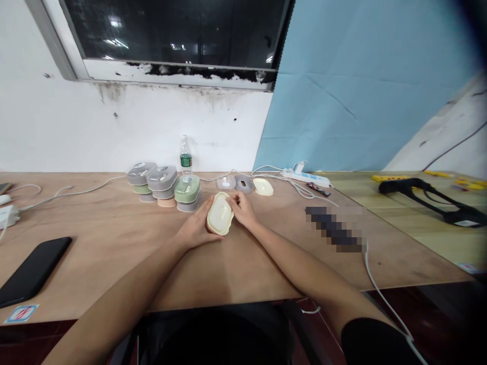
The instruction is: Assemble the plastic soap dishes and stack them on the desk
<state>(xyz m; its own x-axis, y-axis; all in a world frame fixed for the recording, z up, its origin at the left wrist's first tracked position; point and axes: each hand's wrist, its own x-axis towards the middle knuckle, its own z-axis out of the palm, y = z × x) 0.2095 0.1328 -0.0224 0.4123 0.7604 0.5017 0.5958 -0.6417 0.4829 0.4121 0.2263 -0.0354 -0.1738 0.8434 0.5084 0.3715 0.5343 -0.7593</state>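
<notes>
A small cream plastic box (220, 214), shaped like a soap box, is tilted up over the table in front of me. My left hand (198, 223) wraps round its left side and lower edge, with the thumb along the bottom. At the upper right edge, my right hand (242, 207) grips the rim with bent fingers. Behind it lie a translucent grey piece (225, 183), a grey piece with a slot (244, 184) and a cream lid (263, 186). Stacked to the left are several lidded boxes, among them a green box (187, 188) and a grey box (162, 177).
A plastic bottle (185, 157) stands by the wall. White cables run along the table (114, 223) to a power strip (306, 177). A black phone (34, 268) lies at left, a pixelated dark object (335, 229) at right. A black frame (433, 200) rests farther right.
</notes>
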